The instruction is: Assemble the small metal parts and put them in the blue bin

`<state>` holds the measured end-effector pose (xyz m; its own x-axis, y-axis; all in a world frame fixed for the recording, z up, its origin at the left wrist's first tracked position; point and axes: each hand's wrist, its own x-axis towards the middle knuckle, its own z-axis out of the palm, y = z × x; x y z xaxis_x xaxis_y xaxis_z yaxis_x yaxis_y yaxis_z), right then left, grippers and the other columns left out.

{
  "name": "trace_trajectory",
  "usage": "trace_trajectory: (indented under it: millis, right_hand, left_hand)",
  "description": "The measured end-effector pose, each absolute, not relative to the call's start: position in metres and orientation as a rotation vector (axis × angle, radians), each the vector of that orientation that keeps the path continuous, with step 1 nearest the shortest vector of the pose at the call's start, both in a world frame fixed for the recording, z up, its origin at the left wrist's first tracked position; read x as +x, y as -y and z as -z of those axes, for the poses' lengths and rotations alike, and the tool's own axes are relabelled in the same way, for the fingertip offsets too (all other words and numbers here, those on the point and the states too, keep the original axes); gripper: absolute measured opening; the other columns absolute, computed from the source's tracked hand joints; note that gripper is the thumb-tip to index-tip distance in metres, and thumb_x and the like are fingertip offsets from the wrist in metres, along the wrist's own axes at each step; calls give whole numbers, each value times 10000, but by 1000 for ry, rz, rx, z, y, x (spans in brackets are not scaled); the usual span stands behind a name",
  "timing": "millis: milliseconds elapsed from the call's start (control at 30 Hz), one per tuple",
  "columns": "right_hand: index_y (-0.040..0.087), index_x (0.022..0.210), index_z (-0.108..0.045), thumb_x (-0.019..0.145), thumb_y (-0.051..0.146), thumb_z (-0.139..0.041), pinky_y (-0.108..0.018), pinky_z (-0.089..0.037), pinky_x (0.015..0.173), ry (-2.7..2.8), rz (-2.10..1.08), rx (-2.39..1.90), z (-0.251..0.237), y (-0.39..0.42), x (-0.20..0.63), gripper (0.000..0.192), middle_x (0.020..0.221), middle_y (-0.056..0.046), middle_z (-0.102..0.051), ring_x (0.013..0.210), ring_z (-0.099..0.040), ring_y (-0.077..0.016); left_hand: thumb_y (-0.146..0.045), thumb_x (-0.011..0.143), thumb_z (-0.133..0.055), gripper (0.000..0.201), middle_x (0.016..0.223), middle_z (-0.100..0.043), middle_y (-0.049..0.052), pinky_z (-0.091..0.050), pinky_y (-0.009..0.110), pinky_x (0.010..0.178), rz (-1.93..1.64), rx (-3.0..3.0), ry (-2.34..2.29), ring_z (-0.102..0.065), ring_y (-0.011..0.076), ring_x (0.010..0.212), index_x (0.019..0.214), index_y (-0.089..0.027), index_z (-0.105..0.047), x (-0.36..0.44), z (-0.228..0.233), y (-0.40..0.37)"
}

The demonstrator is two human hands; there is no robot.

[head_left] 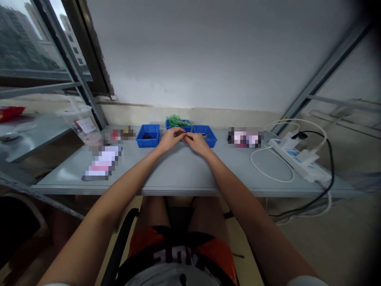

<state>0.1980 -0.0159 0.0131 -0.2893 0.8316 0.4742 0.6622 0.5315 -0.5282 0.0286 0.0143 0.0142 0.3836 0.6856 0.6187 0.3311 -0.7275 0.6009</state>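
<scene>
Both hands are meeting at the far middle of the grey counter (184, 171), arms stretched out from the seated person. The left hand (172, 139) and the right hand (198, 142) are resting on the counter with their fingertips touching each other, and the fingers are curling narrowly around something very small at the point where they meet — it is too tiny and blurred to tell what it is, or whether either hand is truly gripping it.

Just behind the hands, three blue bins are sitting in a loose row. The left blue bin (148, 136) is holding dark small pieces; the right blue bin (204, 135) is lying just beyond the right hand with small metallic bits in it; the middle blue bin (177, 124), set slightly further back, is carrying green pieces (176, 120).

Well apart to the right, a white power strip (299, 159) is lying on the counter with a white cable (269, 169) looping beside it and a black cable (330, 167) trailing off the edge. At the left, a clear plastic cup (81, 123) is standing near the window frame.
</scene>
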Motion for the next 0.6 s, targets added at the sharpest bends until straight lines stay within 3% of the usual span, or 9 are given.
trace_trajectory:
  millis: [300, 600]
  right_hand:
    - [170, 822, -691, 908, 342, -491, -258, -382, 661, 1927, -256, -1240, -11, 12, 197, 277, 721, -32, -677, 659, -560, -148]
    - [178, 881, -723, 878, 343, -541, -276, -414, 693, 1985, -322, -1225, -7, 11, 197, 246, 793, -47, -715, 702, -597, -163]
  left_hand:
    - [-257, 855, -590, 126, 845, -708, 50, -498, 249, 708, -1256, 2273, -1032, -645, 149, 778, 889, -152, -652, 23, 2, -8]
    - [-200, 830, -602, 137, 930, -725, 67, -496, 280, 760, -1116, 2469, -1100, -642, 169, 800, 924, -158, -692, 20, -1, -7]
